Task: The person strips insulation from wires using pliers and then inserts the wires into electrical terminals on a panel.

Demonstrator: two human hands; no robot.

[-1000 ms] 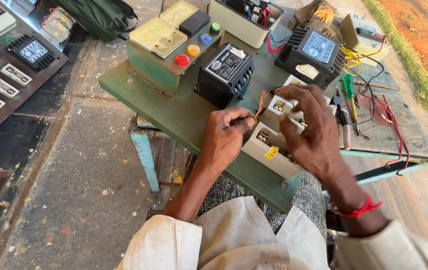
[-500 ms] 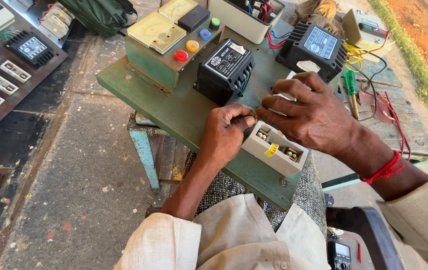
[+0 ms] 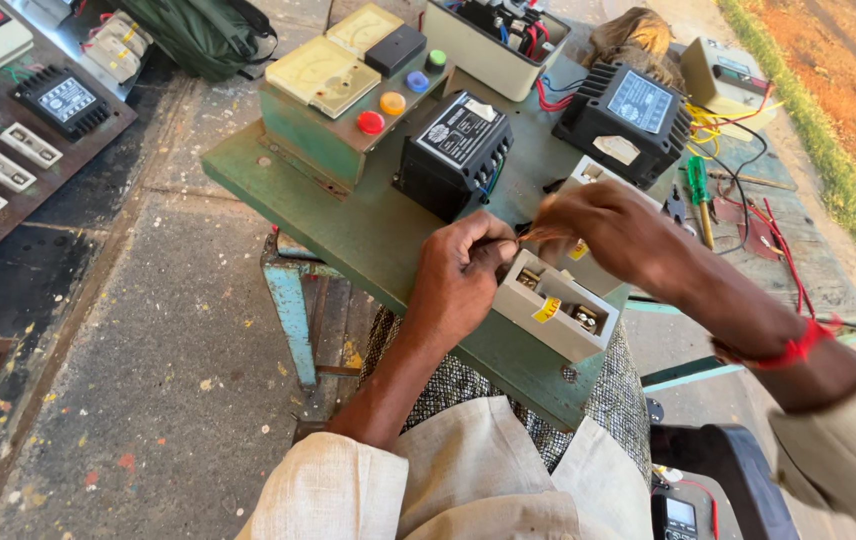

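Two black finned boxes stand behind one grey terminal block on the green worktop — pale, open-topped, yellow-tagged. Above it, left hand and right hand both pinch a thin wire.

A green metal counter stands outdoors on a stained, paint-flecked concrete floor, in bright sunlight. Beneath the counter's near left edge shows a worn blue leg, perhaps of a stool. Beyond the counter's far left corner a dark green bag lies on the ground. Along the right edge of the view runs a strip of grass, with reddish bare earth beyond it.
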